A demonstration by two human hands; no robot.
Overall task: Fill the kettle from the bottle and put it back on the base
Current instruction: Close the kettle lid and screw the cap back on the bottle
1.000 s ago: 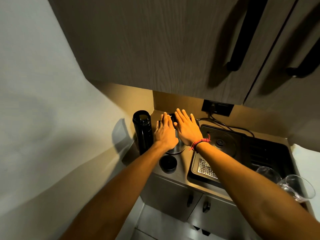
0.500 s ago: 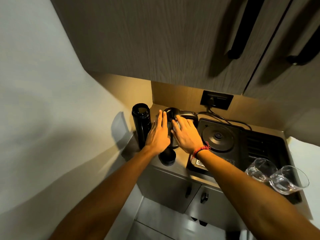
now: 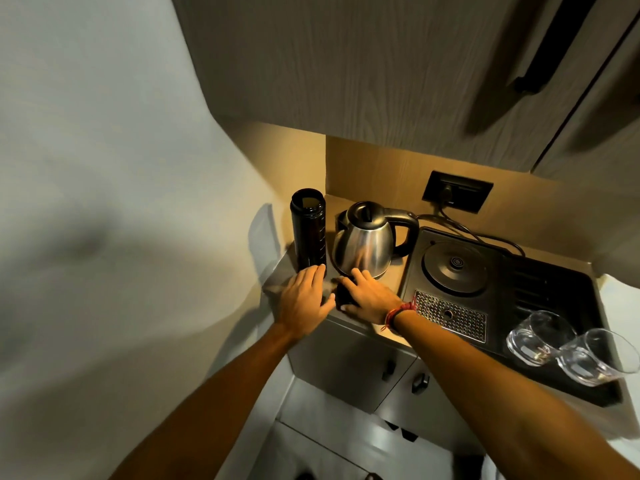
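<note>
Stainless steel catches the lamp light on the electric kettle (image 3: 363,249), which stands on the counter (image 3: 391,271) with its lid down, off the round base (image 3: 454,268) set in the black tray (image 3: 554,289) just to its right. The black bottle (image 3: 308,230) stands upright and uncapped just left of the kettle. The right hand (image 3: 369,299) lies over a small dark object, probably the bottle's cap (image 3: 343,295), fingers curled loosely on it; whether they really grip it is hard to tell. The left hand (image 3: 304,299) rests flat beside it, fingers spread and holding nothing, tips near the bottle's foot.

The task seems barely begun: no water has visibly gone in. To do this step well, I would set the cap aside, clear of the kettle, open the kettle lid fully, then take the bottle low around its body and pour slowly at the opening. Two drinking glasses (image 3: 568,351) sit at the tray's near right corner, well apart.
</note>
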